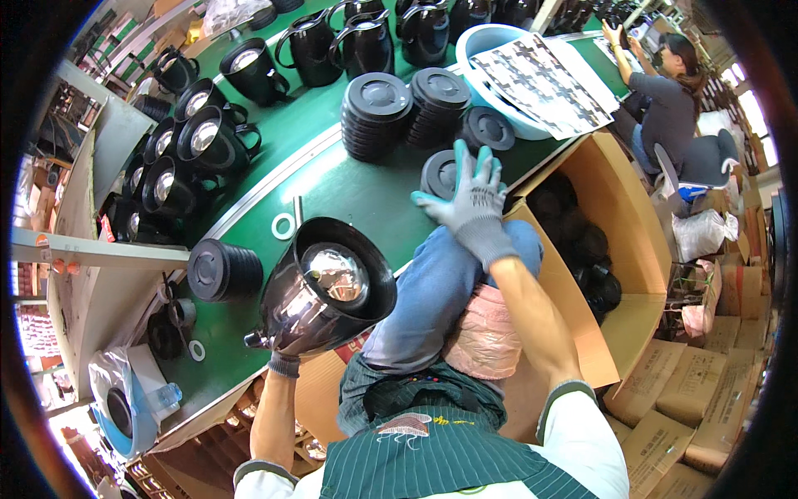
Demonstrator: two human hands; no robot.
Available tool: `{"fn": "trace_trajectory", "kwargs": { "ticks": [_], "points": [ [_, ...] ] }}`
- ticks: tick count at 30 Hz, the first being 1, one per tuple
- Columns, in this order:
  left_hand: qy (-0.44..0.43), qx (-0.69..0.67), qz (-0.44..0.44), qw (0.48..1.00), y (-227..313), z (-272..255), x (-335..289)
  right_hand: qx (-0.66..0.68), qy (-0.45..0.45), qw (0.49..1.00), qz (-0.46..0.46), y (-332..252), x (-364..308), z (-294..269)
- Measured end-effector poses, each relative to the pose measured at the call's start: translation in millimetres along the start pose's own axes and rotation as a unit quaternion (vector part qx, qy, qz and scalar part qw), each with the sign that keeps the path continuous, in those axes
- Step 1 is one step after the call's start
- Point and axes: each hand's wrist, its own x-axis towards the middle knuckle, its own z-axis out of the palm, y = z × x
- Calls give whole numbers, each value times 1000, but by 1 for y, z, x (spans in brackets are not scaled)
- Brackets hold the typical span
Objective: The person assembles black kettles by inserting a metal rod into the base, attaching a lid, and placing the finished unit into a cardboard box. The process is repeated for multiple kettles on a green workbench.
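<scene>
Right hand (475, 202), gloved, spreads loose fingers over a black lid (437, 173) near the green bench's (366, 195) near edge. Left hand (284, 364), mostly hidden, holds a tilted black jug (291, 299) by that same edge; stacked lids (376, 125) stand farther in.

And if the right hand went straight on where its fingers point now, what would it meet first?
Probably the dark lid beside the blue basin, just beyond the fingers of the right hand; depth between them is unclear.
</scene>
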Motion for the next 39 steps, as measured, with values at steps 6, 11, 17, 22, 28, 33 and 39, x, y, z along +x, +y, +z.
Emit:
{"fn": "trace_trajectory", "kwargs": {
  "ticks": [6,11,17,22,28,33,39],
  "points": [
    [-34,-29,-65,997,-7,-2,-6,-39,42,997,-44,1,9,14],
    [-97,55,-75,991,-7,20,3,532,-98,796,-271,-16,-64,-35],
    [-179,19,-152,972,12,49,4,482,-82,766,-417,-25,-103,-46],
    [-251,71,-186,947,37,65,6,431,-41,780,-452,-12,-119,-65],
    [-305,106,-209,923,47,87,10,374,-2,809,-454,-5,-136,-84],
    [-323,117,-215,914,45,99,12,399,27,789,-466,2,-144,-80],
    [-280,121,-171,937,55,85,4,531,21,756,-382,8,-144,-62]
  ]
}}
